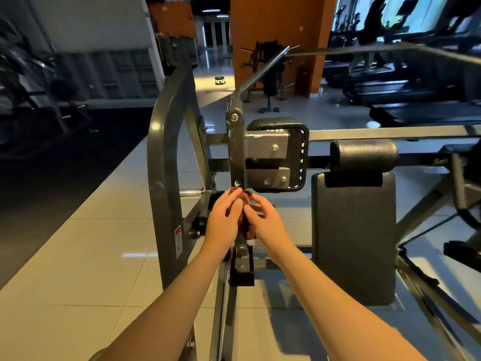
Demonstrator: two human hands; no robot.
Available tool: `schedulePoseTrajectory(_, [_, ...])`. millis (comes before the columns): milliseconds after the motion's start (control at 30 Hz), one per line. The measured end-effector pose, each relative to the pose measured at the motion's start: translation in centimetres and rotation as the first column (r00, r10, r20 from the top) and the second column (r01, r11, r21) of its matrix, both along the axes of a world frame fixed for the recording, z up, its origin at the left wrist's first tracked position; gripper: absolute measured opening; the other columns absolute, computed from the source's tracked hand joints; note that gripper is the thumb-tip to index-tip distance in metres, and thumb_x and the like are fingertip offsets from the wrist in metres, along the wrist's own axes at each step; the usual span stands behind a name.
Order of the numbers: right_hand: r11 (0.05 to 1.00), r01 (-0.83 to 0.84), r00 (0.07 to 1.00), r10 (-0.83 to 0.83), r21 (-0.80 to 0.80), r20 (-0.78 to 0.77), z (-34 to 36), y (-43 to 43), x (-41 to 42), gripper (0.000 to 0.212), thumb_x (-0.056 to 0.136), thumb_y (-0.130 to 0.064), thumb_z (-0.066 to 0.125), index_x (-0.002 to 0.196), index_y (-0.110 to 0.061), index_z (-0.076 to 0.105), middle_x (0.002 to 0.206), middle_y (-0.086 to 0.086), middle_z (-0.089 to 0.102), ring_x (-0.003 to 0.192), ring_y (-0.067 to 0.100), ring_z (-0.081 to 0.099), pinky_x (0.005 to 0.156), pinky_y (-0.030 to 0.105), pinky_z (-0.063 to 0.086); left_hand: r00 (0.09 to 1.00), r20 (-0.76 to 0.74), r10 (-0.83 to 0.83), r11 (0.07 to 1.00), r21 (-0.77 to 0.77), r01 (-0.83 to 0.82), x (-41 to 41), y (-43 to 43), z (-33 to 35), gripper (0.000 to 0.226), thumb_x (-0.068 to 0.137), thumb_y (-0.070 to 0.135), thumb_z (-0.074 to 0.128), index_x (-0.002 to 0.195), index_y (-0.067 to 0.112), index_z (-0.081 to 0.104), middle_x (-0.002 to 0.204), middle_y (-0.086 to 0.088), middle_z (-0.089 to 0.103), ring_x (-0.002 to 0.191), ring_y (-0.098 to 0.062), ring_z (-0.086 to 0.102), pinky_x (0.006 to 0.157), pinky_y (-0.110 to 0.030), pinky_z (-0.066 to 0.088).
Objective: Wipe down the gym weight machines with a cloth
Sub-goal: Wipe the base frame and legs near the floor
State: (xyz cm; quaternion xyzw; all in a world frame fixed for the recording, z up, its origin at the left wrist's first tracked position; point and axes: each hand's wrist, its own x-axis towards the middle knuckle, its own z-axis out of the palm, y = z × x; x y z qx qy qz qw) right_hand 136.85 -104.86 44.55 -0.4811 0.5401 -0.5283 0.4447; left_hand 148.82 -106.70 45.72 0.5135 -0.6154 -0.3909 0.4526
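Over on the far left it's mostly dark floor mat (52,173) and blurry equipment, so not much to say there. Next comes pale floor tile (86,256), then the curved grey frame (162,178) of the weight machine (235,149), with a red and white sticker (178,241) low on its upright.

Dead centre are both hands, reached out in front and close together just under the machine's vertical pivot arm (236,142). The left hand (225,220) has its fingers curled inward, tips right up near the bottom bolt of that arm. The right hand (263,220) sits just beside it, fingers bent and pinching toward the left one. Between them is a small reddish-brown cloth (247,225), bunched up and mostly hidden. Both hands look closed around it, though how tight the grip is I can't tell. The cloth sits against the post below the pivot arm, above a black bracket (242,269) near the floor.

Right of the arm there's a black square pad (278,126) seen from behind, with metal mounting plates and bolts. Further right is a black roller pad (364,155) on a horizontal bar, with a larger flat black pad (354,238) hanging below it. Top right background has treadmills (385,87) by bright windows and an orange pillar (281,35).
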Motion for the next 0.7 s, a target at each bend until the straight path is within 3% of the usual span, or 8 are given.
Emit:
schedulePoseTrajectory(67, [0.993, 0.099, 0.995, -0.100, -0.063, -0.017, 0.2, -1.3, 0.7, 0.029, 0.102, -0.028, 0.059, 0.130, -0.032, 0.061, 0.120, -0.010, 0.067, 0.113, 0.010, 0.064, 0.097, 0.040, 0.058, 0.989, -0.080, -0.126, 0.990, 0.054, 0.130, 0.6, -0.6, 1.2, 0.031, 0.108, 0.038, 0.039, 0.134, 0.047, 0.053, 0.155, 0.011, 0.040, 0.137, -0.012, 0.043, 0.100, -0.022, 0.045])
schedulePoseTrajectory(133, [0.983, 0.143, 0.988, -0.148, -0.119, -0.032, 0.8, -2.1, 1.0, 0.025, 0.100, -0.022, 0.061, 0.123, -0.029, 0.067, 0.111, -0.009, 0.072, 0.105, 0.009, 0.068, 0.093, 0.040, 0.060, 0.975, -0.011, -0.221, 0.975, 0.010, 0.221, 1.7, -1.3, 2.2, 0.032, 0.109, 0.035, 0.039, 0.136, 0.047, 0.051, 0.153, 0.019, 0.038, 0.133, -0.003, 0.042, 0.097, -0.013, 0.041])
schedulePoseTrajectory(200, [0.979, 0.133, 0.990, -0.139, -0.155, -0.029, 1.7, -2.6, 1.3, 0.024, 0.100, -0.018, 0.061, 0.119, -0.028, 0.070, 0.106, -0.007, 0.075, 0.102, 0.010, 0.070, 0.090, 0.040, 0.060, 0.970, 0.068, -0.234, 0.970, -0.054, 0.238, 2.9, -2.3, 2.8, 0.034, 0.108, 0.029, 0.042, 0.136, 0.045, 0.053, 0.145, 0.024, 0.041, 0.128, 0.002, 0.042, 0.100, -0.014, 0.041])
schedulePoseTrajectory(333, [0.974, 0.068, 0.996, -0.078, -0.215, -0.041, 3.8, -3.7, 2.1, 0.028, 0.103, -0.018, 0.055, 0.125, -0.027, 0.069, 0.111, -0.010, 0.073, 0.106, 0.006, 0.068, 0.091, 0.030, 0.058, 0.997, 0.020, -0.069, 0.976, -0.206, 0.072, 3.7, -4.3, 4.1, 0.030, 0.104, 0.024, 0.054, 0.123, 0.047, 0.058, 0.127, 0.026, 0.055, 0.118, 0.006, 0.052, 0.104, -0.023, 0.046])
schedulePoseTrajectory(467, [0.932, 0.209, 0.956, -0.259, -0.296, -0.139, 4.6, -5.5, 1.5, 0.026, 0.102, -0.024, 0.055, 0.125, -0.028, 0.067, 0.120, -0.012, 0.064, 0.112, -0.002, 0.058, 0.099, 0.027, 0.052, 0.982, -0.185, 0.031, 0.945, -0.315, -0.089, 3.0, -5.4, 6.1, 0.037, 0.101, 0.021, 0.059, 0.132, 0.040, 0.051, 0.128, 0.025, 0.053, 0.124, -0.001, 0.052, 0.101, -0.024, 0.049])
schedulePoseTrajectory(567, [0.924, 0.246, 0.948, -0.292, -0.294, -0.126, 5.1, -6.0, 0.5, 0.024, 0.100, -0.026, 0.056, 0.122, -0.030, 0.066, 0.119, -0.013, 0.062, 0.109, -0.003, 0.057, 0.095, 0.024, 0.050, 0.991, -0.089, 0.097, 0.885, -0.449, -0.127, 1.0, -6.9, 7.6, 0.037, 0.101, 0.022, 0.058, 0.135, 0.037, 0.054, 0.146, 0.011, 0.050, 0.136, -0.009, 0.044, 0.108, -0.023, 0.039])
schedulePoseTrajectory(700, [0.935, 0.204, 0.966, -0.241, -0.291, -0.098, 5.5, -6.3, -0.2, 0.026, 0.102, -0.024, 0.053, 0.124, -0.033, 0.064, 0.112, -0.017, 0.068, 0.104, -0.007, 0.061, 0.085, 0.016, 0.051, 0.979, 0.033, 0.202, 0.825, -0.544, -0.152, -1.1, -8.4, 6.7, 0.029, 0.101, 0.018, 0.059, 0.128, 0.025, 0.068, 0.151, 0.005, 0.048, 0.134, 0.001, 0.036, 0.103, -0.002, 0.024])
